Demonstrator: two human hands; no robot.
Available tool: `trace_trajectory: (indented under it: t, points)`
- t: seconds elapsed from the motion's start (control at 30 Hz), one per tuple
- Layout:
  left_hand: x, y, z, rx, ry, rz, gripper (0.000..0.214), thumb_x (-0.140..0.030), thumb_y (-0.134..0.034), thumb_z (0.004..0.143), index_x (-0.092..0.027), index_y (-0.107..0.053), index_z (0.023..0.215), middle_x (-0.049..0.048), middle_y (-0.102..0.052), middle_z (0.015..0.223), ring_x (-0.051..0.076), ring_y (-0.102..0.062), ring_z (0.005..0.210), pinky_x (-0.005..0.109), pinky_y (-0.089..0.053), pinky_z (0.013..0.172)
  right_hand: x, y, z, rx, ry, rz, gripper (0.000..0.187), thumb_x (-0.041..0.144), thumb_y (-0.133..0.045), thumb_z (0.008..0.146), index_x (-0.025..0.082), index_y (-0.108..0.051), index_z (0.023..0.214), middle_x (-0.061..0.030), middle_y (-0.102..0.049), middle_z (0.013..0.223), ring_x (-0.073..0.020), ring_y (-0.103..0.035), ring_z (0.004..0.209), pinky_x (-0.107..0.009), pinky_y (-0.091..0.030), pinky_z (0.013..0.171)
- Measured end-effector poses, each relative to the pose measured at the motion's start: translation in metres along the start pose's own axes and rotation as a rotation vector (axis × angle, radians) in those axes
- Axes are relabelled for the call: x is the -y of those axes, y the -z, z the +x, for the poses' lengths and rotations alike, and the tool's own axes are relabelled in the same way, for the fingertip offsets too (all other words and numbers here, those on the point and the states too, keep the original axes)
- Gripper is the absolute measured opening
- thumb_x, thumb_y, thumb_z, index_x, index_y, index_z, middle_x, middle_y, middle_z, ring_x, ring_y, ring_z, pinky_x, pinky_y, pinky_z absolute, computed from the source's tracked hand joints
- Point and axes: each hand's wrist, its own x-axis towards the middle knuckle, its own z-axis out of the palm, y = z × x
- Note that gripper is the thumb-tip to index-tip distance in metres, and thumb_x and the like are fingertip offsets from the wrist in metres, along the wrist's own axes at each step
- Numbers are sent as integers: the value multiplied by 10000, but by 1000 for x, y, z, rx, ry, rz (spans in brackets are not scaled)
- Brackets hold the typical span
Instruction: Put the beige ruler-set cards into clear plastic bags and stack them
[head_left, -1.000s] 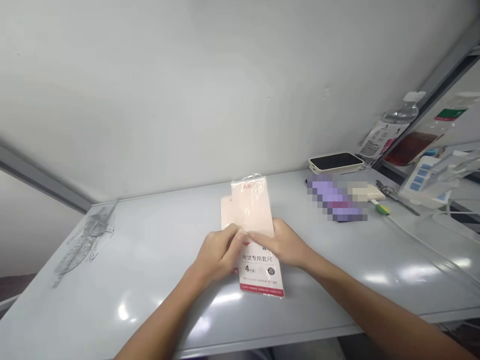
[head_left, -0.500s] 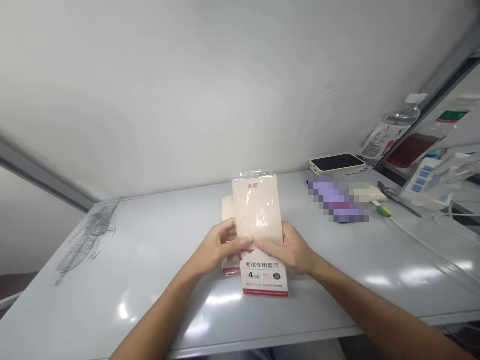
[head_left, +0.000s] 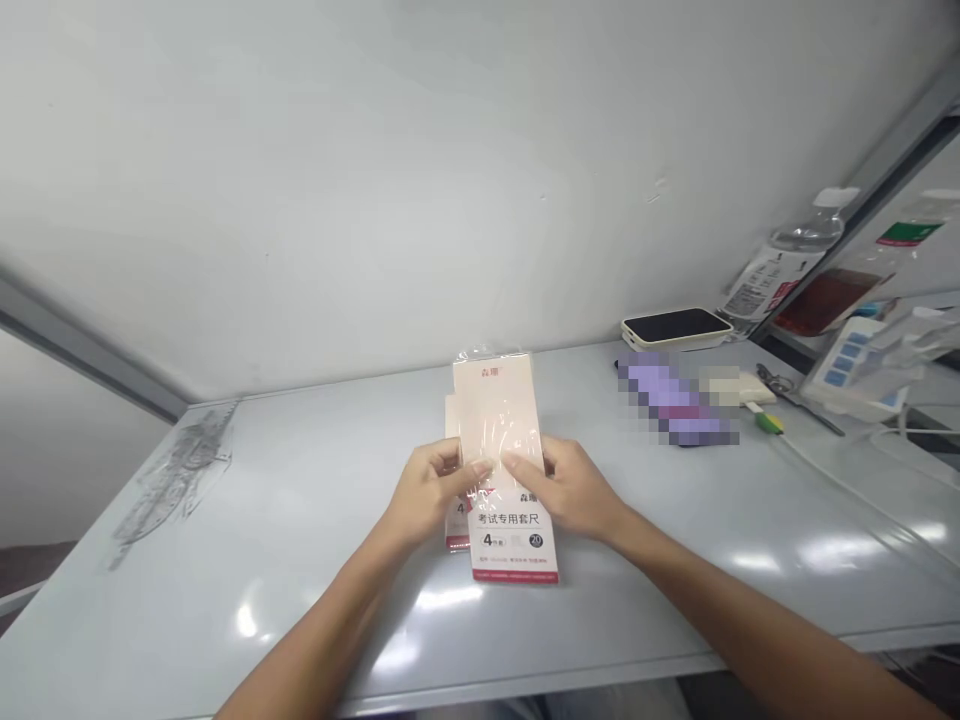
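Between both hands is a ruler set packet (head_left: 499, 410), pale pink above and white below, with a red bottom edge and a clear plastic sleeve. My left hand (head_left: 427, 490) grips its left side, thumb across the front. My right hand (head_left: 574, 485) pinches the right side the same way, its fingers behind. A second similar packet (head_left: 457, 535) shows behind it at the left, mostly covered; I cannot tell whether it lies on the table. At the table's left lies a set of clear rulers (head_left: 176, 485) with dark markings.
The grey table (head_left: 315, 600) meets a white wall behind. To the right lie a phone (head_left: 675, 326), a blurred purple item (head_left: 667, 400), keys (head_left: 776, 380) and a white cable (head_left: 847, 490). A clear bottle (head_left: 787, 260) leans near the metal post, beside a white-and-blue box (head_left: 844, 365).
Both hands have shifted the front packet slightly left and it stands straighter. My right thumb lies a little higher on it. The packet behind is more covered.
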Motion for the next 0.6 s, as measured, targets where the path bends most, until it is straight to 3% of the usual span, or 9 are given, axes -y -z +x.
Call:
trace_trajectory:
  t: [0.13, 0.23, 0.33, 0.43, 0.6]
  points:
    - [2, 2, 2, -69, 27, 120, 288, -418, -550, 745, -133, -593, 729, 30, -602, 664, 128, -551, 591, 257, -428, 566, 1, 2, 2, 26, -57, -52, 326, 453, -430, 813, 154, -559, 823, -32, -614, 699, -164, -570, 616, -253, -411, 508]
    - [6, 11, 6, -361, 14, 417, 374, -485, -519, 740, -176, -598, 937, 23, -627, 771, 133, -564, 638, 246, -424, 553, 0, 11, 7, 22, -129, -300, 410, 509, -380, 821, 182, -539, 1011, -15, -613, 667, -167, -561, 594, -264, -391, 521]
    - [9, 23, 11, -619, -28, 627, 492, -514, -496, 744, -225, -494, 1141, 31, -613, 967, 141, -566, 761, 242, -429, 585, -3, 23, 10, -95, -203, -578, 457, 543, -371, 810, 213, -509, 1094, -25, -626, 707, -190, -567, 648, -272, -370, 549]
    - [8, 32, 12, -641, -53, 699, 372, -513, -421, 786, -225, -557, 979, 27, -614, 951, 138, -559, 777, 234, -421, 593, -2, 28, 11, -82, -208, -643, 395, 541, -349, 818, 236, -560, 954, -13, -623, 693, -176, -554, 616, -259, -344, 524]
    - [12, 26, 11, -541, 17, 900, 414, -553, -341, 798, -201, -477, 630, -9, -546, 586, 118, -477, 527, 233, -334, 490, 3, 20, 8, 8, -148, -629, 353, 509, -349, 829, 228, -533, 718, 22, -595, 605, -136, -499, 531, -236, -295, 480]
